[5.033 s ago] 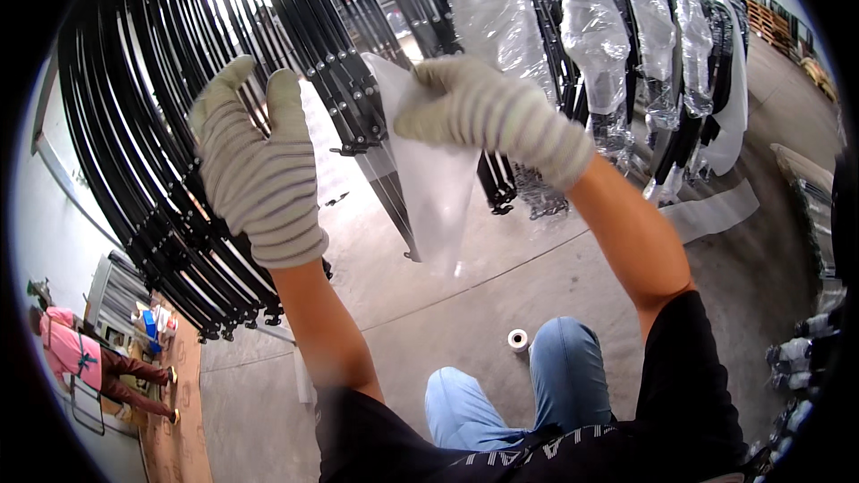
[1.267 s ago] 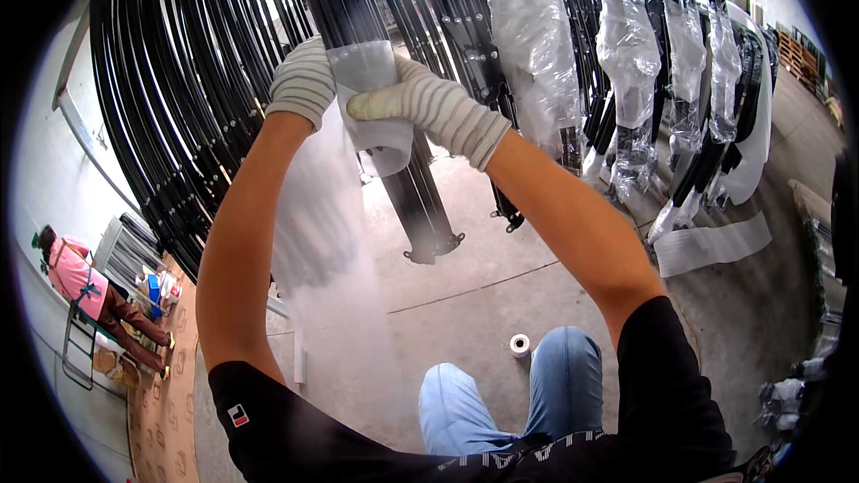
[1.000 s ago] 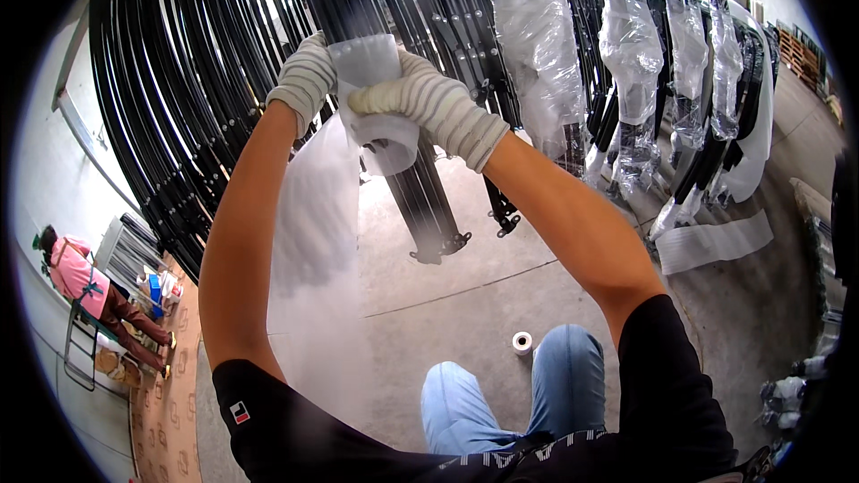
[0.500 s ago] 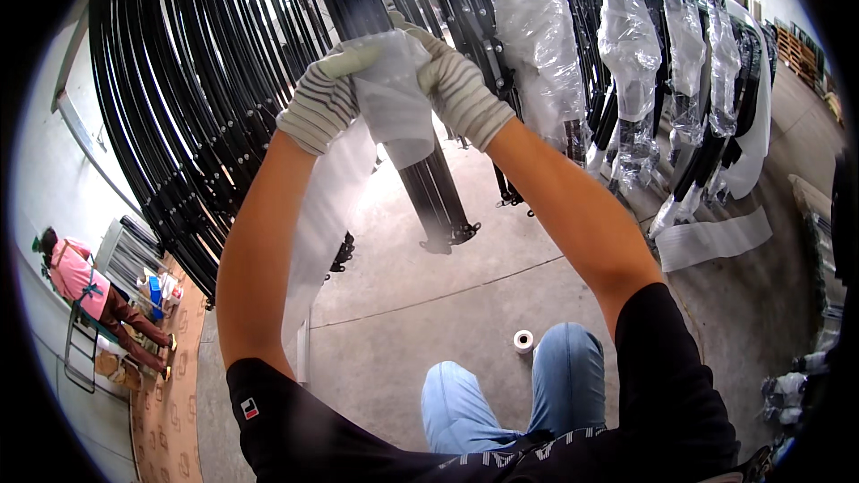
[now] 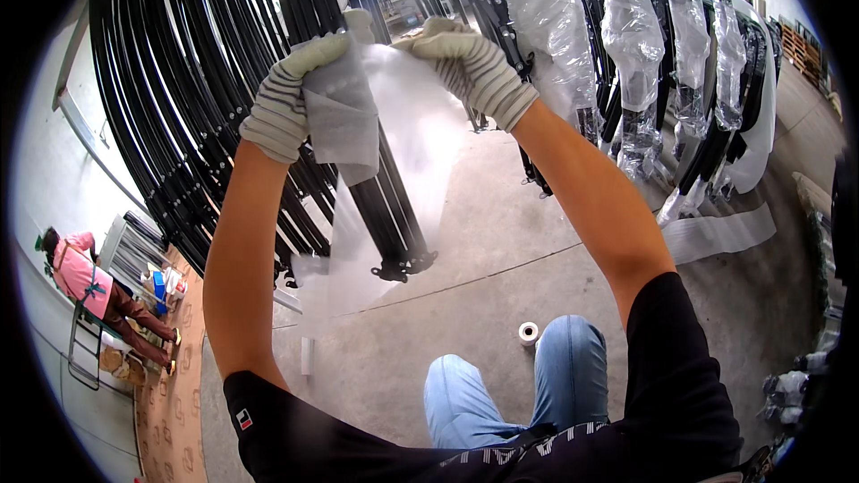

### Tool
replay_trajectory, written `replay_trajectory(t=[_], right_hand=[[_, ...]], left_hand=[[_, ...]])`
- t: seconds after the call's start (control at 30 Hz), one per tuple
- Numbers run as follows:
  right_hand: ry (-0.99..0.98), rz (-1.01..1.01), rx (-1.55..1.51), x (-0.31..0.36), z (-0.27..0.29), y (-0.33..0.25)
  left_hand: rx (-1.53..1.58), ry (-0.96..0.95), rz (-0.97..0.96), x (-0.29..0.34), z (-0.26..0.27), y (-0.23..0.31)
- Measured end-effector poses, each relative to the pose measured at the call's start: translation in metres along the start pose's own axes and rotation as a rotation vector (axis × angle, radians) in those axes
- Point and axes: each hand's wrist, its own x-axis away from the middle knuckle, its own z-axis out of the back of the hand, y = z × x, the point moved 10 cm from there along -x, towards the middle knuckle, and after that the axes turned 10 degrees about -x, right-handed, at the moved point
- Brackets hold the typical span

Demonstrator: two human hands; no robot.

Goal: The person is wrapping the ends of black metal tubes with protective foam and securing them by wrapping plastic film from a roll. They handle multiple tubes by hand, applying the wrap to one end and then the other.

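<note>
A bundle of long black metal bars [image 5: 386, 219] hangs in front of me, its lower ends above the floor. Translucent white foam sheet [image 5: 416, 125] is wrapped around the bundle, with a loose length hanging down behind it. My left hand [image 5: 288, 94], in a striped white glove, is closed on the wrapped foam at the bundle's left side. Pinched in my gloved right hand [image 5: 474, 67] is the sheet's upper edge, drawn out to the right of the bundle. Both hands' fingertips are partly hidden.
Rows of bare black bars [image 5: 170, 98] hang at the left. Bundles in foam and clear film [image 5: 633, 45] hang at the right, above a loose foam strip [image 5: 723, 233]. A tape roll [image 5: 529, 333] is near my knees. A person in pink [image 5: 80, 273] stands far left.
My right hand has moved rightward, away from the bundle, spreading the foam sheet. My left hand and the bundle have shifted left, and the hanging foam now shows behind the bars.
</note>
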Motion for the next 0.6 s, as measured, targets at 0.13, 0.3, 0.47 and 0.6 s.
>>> replay_trajectory(t=[0.13, 0.3, 0.47, 0.6], right_hand=[[-0.31, -0.131, -0.109, -0.006, -0.031, 0.005], [-0.066, -0.275, 0.11, -0.017, -0.03, 0.056], [-0.171, -0.44, 0.28, -0.001, -0.055, 0.073], [0.067, -0.556, 0.446, -0.011, -0.034, 0.059]], left_hand=[[0.017, -0.016, 0.13, 0.013, 0.006, -0.004], [0.181, -0.155, 0.046, 0.015, -0.001, 0.001], [0.191, -0.184, -0.024, 0.008, -0.004, 0.003], [0.053, -0.176, -0.049, 0.009, -0.006, 0.01]])
